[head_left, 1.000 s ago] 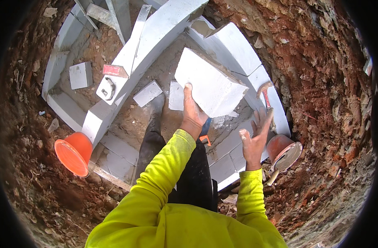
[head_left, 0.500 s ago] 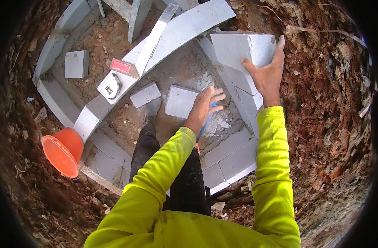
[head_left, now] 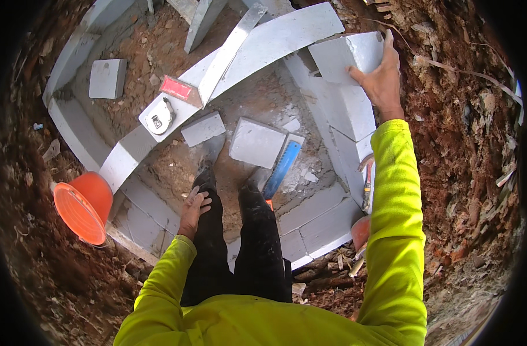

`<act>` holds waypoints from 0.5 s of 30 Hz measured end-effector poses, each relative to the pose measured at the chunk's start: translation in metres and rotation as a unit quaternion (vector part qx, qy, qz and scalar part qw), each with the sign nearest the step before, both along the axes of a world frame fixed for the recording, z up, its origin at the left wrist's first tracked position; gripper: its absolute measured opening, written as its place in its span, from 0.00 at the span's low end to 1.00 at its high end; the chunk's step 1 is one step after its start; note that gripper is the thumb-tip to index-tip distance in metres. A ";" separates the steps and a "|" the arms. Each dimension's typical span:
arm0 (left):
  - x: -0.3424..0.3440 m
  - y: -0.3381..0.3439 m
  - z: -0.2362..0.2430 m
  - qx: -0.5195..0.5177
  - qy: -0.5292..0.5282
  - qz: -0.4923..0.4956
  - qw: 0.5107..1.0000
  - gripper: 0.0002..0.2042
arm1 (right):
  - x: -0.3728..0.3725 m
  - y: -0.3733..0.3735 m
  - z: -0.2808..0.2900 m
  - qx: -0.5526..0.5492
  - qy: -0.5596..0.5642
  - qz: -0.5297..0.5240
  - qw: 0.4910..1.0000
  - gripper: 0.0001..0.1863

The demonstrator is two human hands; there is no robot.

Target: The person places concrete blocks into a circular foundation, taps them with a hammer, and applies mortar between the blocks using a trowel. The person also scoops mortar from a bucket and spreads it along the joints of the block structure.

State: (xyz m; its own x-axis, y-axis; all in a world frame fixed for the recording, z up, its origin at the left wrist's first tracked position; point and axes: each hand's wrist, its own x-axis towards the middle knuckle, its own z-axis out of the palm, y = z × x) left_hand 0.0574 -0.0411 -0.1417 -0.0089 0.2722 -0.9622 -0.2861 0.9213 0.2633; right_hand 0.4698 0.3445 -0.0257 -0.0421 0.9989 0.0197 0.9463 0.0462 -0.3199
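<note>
At the far end of the right-hand block wall, my right hand (head_left: pixel 381 83) grips a pale grey block (head_left: pixel 335 59), thumb on its near face and fingers over its right side. The block sits in line with the wall blocks (head_left: pixel 347 109); whether it rests fully on them cannot be made out. My left hand (head_left: pixel 193 212) is beside my left leg, holding nothing, its fingers loosely apart. Between the walls, a blue-bladed handsaw (head_left: pixel 282 170) leans by a square block (head_left: pixel 256 142). A smaller block piece (head_left: pixel 203 130) lies left of it.
A white tape measure (head_left: pixel 160 118) and a red-topped block-shaped item (head_left: pixel 177 87) rest on the middle wall. An orange bucket (head_left: pixel 85 209) stands at the left corner. Another loose block (head_left: pixel 107 79) lies in the far-left bay. Rough earth (head_left: pixel 465 190) rises at the right.
My left hand has moved from above the square block back to my left leg, uncovering the saw. My right hand has shifted the block slightly farther away and to the right.
</note>
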 end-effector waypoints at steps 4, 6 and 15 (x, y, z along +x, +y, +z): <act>-0.001 -0.006 0.004 0.014 0.022 0.025 0.999 0.30 | 0.015 0.009 -0.036 -0.013 0.005 0.005 1.000 0.63; 0.002 -0.003 0.007 0.019 0.029 0.026 0.999 0.29 | 0.018 0.009 -0.052 -0.027 0.003 -0.009 1.000 0.63; 0.002 -0.004 0.007 0.024 0.044 0.037 0.998 0.29 | 0.024 0.010 -0.104 -0.081 0.004 -0.025 0.996 0.62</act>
